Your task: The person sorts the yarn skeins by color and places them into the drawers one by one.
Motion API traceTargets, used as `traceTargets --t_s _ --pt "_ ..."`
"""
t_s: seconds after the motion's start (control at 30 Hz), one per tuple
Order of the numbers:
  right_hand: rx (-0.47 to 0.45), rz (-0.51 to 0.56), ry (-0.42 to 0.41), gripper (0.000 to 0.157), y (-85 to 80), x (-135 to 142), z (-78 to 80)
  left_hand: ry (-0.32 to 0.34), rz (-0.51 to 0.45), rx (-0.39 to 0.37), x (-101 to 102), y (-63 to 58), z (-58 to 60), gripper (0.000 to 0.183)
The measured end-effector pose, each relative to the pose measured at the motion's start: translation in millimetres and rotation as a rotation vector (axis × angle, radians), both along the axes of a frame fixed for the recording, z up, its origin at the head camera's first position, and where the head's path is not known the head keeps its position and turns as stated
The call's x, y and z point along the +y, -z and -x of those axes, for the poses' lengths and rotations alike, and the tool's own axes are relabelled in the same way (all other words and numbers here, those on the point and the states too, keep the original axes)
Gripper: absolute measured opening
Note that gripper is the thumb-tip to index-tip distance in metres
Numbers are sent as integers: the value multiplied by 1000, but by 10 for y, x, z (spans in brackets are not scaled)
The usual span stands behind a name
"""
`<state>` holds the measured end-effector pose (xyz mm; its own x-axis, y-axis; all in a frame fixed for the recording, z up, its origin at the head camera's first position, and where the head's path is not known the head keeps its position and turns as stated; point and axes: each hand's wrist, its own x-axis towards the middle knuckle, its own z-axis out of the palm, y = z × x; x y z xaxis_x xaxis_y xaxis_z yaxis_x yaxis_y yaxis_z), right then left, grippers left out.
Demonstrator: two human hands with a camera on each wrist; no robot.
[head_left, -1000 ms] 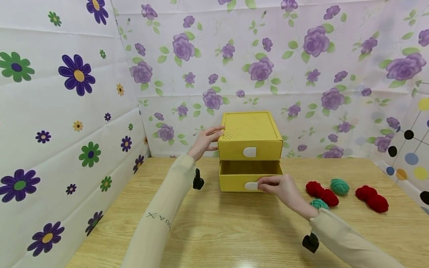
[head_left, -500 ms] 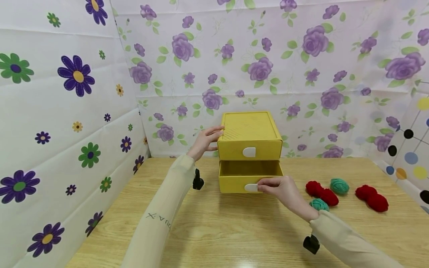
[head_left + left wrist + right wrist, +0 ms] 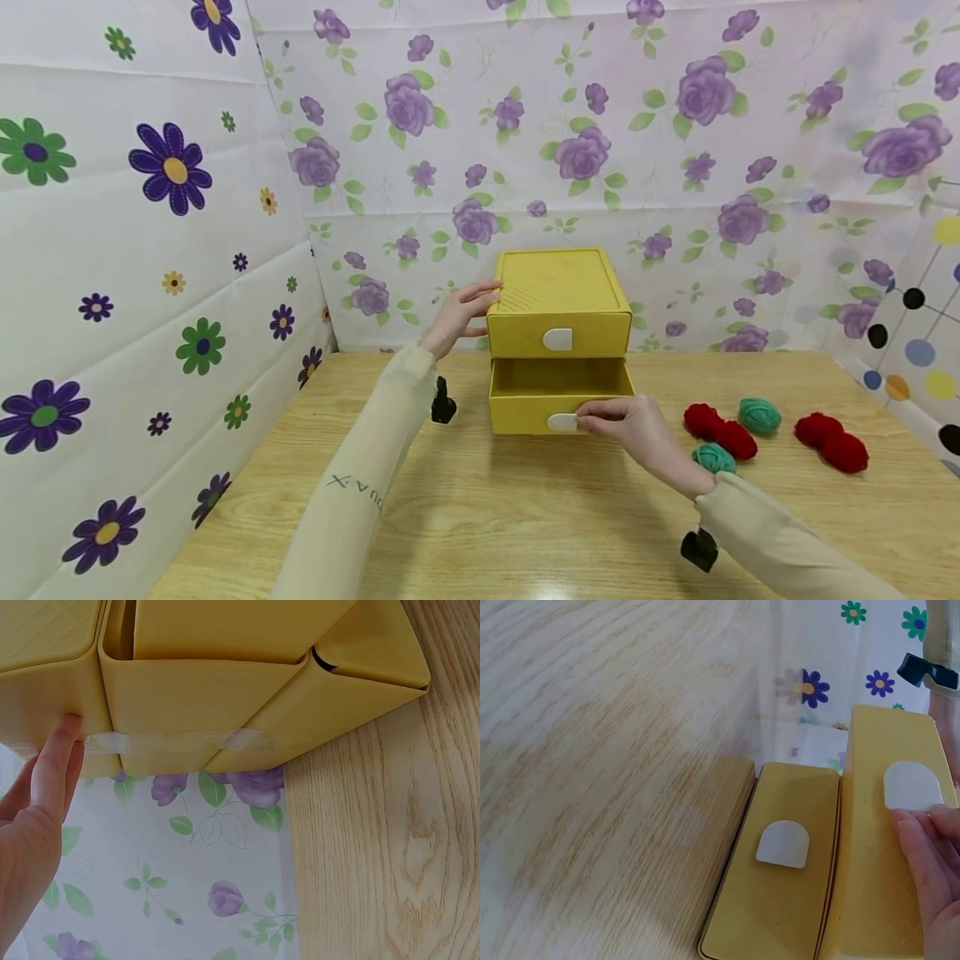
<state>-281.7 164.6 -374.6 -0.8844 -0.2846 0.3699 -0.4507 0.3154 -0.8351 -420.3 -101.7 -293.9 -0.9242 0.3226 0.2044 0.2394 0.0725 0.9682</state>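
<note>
A yellow two-drawer box (image 3: 562, 283) stands at the back of the wooden table. Its lower drawer (image 3: 525, 415) is pulled partway out, and the upper drawer (image 3: 517, 337) is closed. With thumb and fingertips, my right hand (image 3: 633, 425) pinches the white tab handle (image 3: 913, 786) of the lower drawer. My left hand (image 3: 457, 317) rests its extended fingers against the box's left side, near the top edge. From the left wrist view, the fingertips touch the yellow side wall (image 3: 202, 697) above a strip of clear tape (image 3: 172, 742).
Red yarn balls (image 3: 720, 432) and teal yarn balls (image 3: 760, 417) lie on the table (image 3: 510, 517) right of the box. Another red yarn pair (image 3: 832, 443) sits farther right. Flower-printed sheets (image 3: 420, 167) stand behind and to the left.
The lower drawer has slid slightly farther out toward me, with my right hand on its handle. My left hand keeps its place on the box.
</note>
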Motion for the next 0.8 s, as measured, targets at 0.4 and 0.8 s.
traceTargets --t_s 0.4,0.8 --pt "-59 8 -92 22 -109 109 -70 1 -2 -2 2 3 7 40" --pt "-78 60 -158 28 -333 436 -167 -3 6 -4 -1 -6 -21 40"
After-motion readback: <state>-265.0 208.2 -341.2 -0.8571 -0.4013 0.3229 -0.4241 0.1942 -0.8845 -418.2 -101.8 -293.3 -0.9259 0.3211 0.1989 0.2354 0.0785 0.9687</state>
